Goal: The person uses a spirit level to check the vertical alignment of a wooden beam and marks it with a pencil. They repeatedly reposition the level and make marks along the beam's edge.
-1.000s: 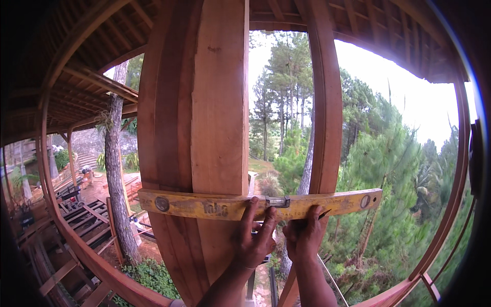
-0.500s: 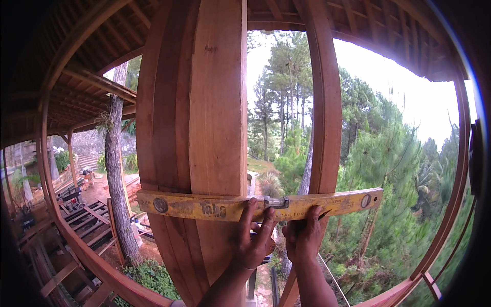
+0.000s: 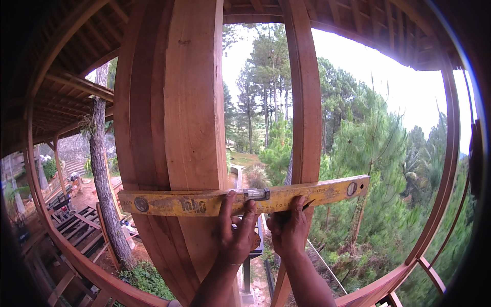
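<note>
The left hand [image 3: 237, 238] and right hand [image 3: 290, 233], set side by side, clasp the yellow level [image 3: 276, 198] near its middle from below. It spans the wide post [image 3: 194, 112] and the narrow post [image 3: 304, 102], its right end a little higher in view. A dark pointed tip [image 3: 308, 204] juts from the right hand. Trees [image 3: 368, 138] stand beyond.

The spirit level [image 3: 279, 198] is long, flat and yellow, with scratched, worn paint. It goes sideways across the thick wooden post [image 3: 193, 112] and the thinner wooden post [image 3: 307, 112]. Its right end is a bit higher. A little clear tube sits in the middle of its top edge. It has a round window near each end and a small hole at the right tip.
</note>
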Motion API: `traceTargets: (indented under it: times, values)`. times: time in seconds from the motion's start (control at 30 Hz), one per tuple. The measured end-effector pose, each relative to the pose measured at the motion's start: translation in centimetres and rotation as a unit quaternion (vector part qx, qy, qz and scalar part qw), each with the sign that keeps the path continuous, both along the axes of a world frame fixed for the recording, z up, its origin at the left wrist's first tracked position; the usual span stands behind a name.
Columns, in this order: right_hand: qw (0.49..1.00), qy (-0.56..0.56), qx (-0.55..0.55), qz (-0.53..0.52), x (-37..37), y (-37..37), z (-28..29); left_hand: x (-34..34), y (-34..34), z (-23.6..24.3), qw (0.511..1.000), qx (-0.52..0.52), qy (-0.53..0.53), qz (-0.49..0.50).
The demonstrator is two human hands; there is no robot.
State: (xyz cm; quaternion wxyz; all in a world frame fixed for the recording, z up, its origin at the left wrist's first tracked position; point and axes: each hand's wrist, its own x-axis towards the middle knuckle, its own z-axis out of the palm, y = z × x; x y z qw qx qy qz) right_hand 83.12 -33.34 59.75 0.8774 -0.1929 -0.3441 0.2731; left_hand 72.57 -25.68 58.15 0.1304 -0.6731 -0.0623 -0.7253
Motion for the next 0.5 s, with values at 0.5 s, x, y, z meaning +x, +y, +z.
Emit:
traceTargets:
  times: [0.5]
  values:
    - [0.998,-0.012,-0.041,0.055,0.4,-0.9,-0.7,0.0,-0.1,0.1,1.000,-0.004,0.002,0.005]
